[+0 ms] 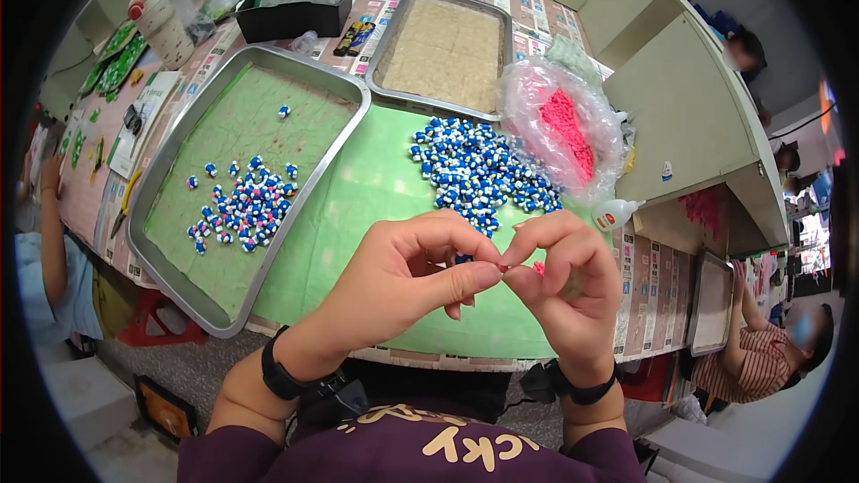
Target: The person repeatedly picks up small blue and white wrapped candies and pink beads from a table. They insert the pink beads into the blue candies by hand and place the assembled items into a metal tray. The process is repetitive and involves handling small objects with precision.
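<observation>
My left hand is closed in a pinch, thumb against index finger. A dark blue bit shows in the gap behind its thumb; whether it is held or lies on the table I cannot tell. My right hand pinches too, its fingertips meeting the left ones over something tiny and reddish. Within its curled fingers shows a small pink piece. Just beyond both hands spreads a pile of small blue-and-white figures on a green sheet. Bright pink bits fill an open clear plastic bag at the pile's right.
Left stands a metal tray with more blue-and-white figures, some with pink on them. A second metal tray lies behind. A white squeeze bottle rests near the bag. Cabinet panels border the right. Co-workers sit at both sides.
</observation>
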`<state>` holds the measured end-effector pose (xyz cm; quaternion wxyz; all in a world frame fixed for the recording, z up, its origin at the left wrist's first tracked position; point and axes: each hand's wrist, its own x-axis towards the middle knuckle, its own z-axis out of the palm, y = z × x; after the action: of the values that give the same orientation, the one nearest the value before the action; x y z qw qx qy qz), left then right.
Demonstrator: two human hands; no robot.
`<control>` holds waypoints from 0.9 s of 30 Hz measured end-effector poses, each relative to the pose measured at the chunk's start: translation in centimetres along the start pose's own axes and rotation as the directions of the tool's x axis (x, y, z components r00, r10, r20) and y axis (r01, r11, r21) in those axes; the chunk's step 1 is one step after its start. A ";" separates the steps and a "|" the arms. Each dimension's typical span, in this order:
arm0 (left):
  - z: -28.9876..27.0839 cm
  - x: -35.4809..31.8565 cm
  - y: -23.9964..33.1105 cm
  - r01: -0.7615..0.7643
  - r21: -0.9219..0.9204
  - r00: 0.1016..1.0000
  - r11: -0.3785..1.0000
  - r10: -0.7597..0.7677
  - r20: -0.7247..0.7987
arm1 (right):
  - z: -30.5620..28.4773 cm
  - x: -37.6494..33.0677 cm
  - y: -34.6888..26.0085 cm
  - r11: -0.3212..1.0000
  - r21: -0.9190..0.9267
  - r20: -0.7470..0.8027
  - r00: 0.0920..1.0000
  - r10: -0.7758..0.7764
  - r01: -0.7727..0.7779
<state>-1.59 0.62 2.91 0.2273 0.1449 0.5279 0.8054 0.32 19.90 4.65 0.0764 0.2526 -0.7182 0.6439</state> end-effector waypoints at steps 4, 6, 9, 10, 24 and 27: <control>0.5 -0.1 -0.4 -0.260 0.392 0.952 0.882 0.301 -0.046 | 0.2 -0.2 -0.4 0.993 0.032 -0.059 0.992 0.116 -0.114; 0.4 0.0 -0.6 -0.334 0.538 0.914 0.774 0.406 -0.017 | 0.2 -0.4 -0.3 0.989 -0.001 -0.079 0.986 0.145 -0.146; 0.5 0.1 -0.9 -0.400 0.630 0.862 0.666 0.507 0.010 | 0.3 -0.4 -0.5 0.980 0.010 -0.080 0.977 0.199 -0.198; 0.5 0.2 -1.0 -0.409 0.643 0.850 0.647 0.527 0.011 | 0.5 -0.4 -0.6 0.973 0.055 -0.095 0.969 0.228 -0.223; -3.4 -1.5 -0.8 -0.173 0.484 0.921 0.858 0.315 -0.230 | -0.6 0.4 2.7 0.767 -0.642 0.293 0.927 0.237 0.007; -3.3 -1.7 -0.3 -0.102 0.412 0.899 0.905 0.261 -0.352 | -0.1 0.4 3.1 0.756 -0.654 0.305 0.916 0.260 0.003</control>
<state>-1.59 -2.75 1.28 0.0044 0.0690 0.6939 0.7167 -1.49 20.03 2.15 -0.0268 0.2793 -0.9112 0.3017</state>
